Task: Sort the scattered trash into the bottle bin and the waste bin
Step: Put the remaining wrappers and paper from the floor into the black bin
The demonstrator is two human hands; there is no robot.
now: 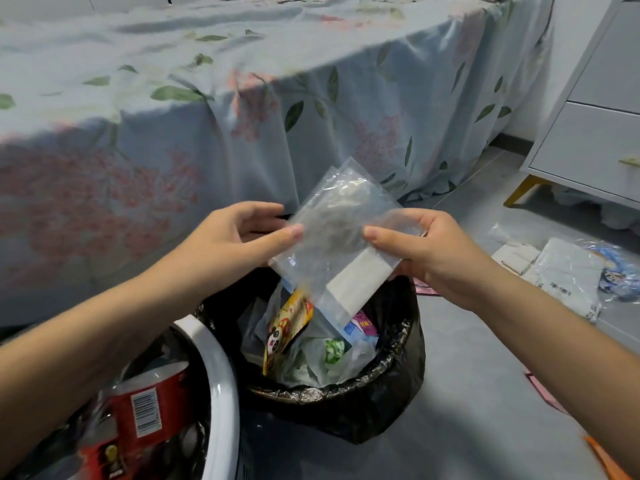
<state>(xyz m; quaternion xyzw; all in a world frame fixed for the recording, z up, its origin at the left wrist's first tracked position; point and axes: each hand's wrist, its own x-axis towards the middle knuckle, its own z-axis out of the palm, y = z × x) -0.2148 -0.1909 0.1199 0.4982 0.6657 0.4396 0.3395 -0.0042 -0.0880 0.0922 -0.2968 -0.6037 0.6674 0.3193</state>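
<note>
We are holding a clear plastic bag [332,237] over the waste bin [391,375], which is lined in black and sitting on the floor [485,393]. Our left hand [239,237] is pinching the bag's left edge between thumb and fingers [266,211]; our right hand [429,251] is pinching its right edge. The bottle bin [221,382], white-rimmed, is standing just left of it.

Bare forearms, no visible sleeves

Bottle bin [221,368] left of waste bin [398,368]
</note>
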